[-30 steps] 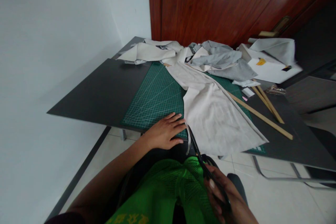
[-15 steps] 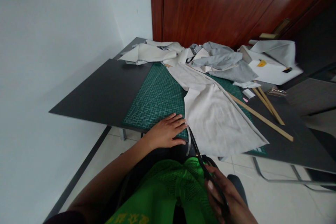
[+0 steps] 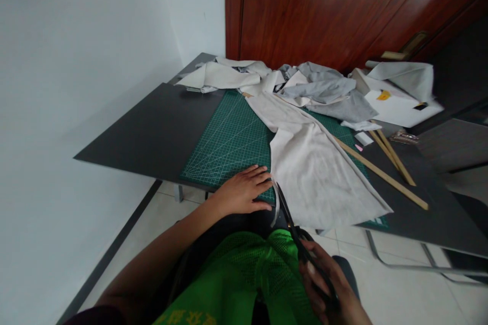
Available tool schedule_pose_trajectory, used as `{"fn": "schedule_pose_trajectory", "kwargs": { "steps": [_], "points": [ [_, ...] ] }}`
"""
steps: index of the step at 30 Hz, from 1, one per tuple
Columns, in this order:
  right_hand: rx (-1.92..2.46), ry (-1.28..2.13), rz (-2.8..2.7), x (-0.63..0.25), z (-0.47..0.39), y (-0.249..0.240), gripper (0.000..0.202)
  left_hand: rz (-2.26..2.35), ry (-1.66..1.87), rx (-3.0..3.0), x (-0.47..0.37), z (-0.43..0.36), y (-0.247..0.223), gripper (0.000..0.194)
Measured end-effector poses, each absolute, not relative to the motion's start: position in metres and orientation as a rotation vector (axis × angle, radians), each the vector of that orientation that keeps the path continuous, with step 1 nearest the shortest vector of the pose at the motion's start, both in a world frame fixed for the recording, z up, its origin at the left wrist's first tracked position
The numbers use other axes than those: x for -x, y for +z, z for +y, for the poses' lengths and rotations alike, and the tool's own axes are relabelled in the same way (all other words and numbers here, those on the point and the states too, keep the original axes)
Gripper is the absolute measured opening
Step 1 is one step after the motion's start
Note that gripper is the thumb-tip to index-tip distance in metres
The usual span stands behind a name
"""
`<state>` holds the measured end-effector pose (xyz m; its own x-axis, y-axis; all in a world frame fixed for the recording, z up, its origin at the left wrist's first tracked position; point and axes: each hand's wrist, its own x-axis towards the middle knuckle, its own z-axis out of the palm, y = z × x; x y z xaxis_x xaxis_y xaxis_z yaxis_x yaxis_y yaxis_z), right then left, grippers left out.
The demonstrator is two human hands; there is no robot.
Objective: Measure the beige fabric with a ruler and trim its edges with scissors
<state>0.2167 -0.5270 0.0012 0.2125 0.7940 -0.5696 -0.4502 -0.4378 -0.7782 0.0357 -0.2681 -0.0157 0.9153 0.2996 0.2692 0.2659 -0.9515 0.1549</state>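
A large piece of light grey fabric lies over the green cutting mat, its near edge at the table's front. My left hand rests flat on the mat, fingers stretched out, fingertips touching the fabric's left edge. Black-handled scissors are in my right hand, fingers wrapped round the handles. Their blades point away from me into the fabric's left edge, beside my left fingertips. From that edge a narrow fabric strip hangs down, partly cut off. How far the blades are apart is hard to see.
Along the back lie crumpled grey and cream fabric pieces. A white box stands at the back right. Wooden rulers lie to the right, near a small white block. A wall borders the left; a wooden door stands behind.
The view has shifted slightly. Both hands stay in nearly the same place, the left flat by the fabric edge. The scissors' handles look a little closer together.
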Motion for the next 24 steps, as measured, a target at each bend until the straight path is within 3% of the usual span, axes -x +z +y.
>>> {"fn": "schedule_pose_trajectory", "kwargs": {
  "steps": [24],
  "points": [
    [1.460,1.481,-0.522,-0.211,-0.503,-0.002,0.062,0.434,0.421,-2.949,-0.036,-0.267,-0.020,0.071]
  ]
}}
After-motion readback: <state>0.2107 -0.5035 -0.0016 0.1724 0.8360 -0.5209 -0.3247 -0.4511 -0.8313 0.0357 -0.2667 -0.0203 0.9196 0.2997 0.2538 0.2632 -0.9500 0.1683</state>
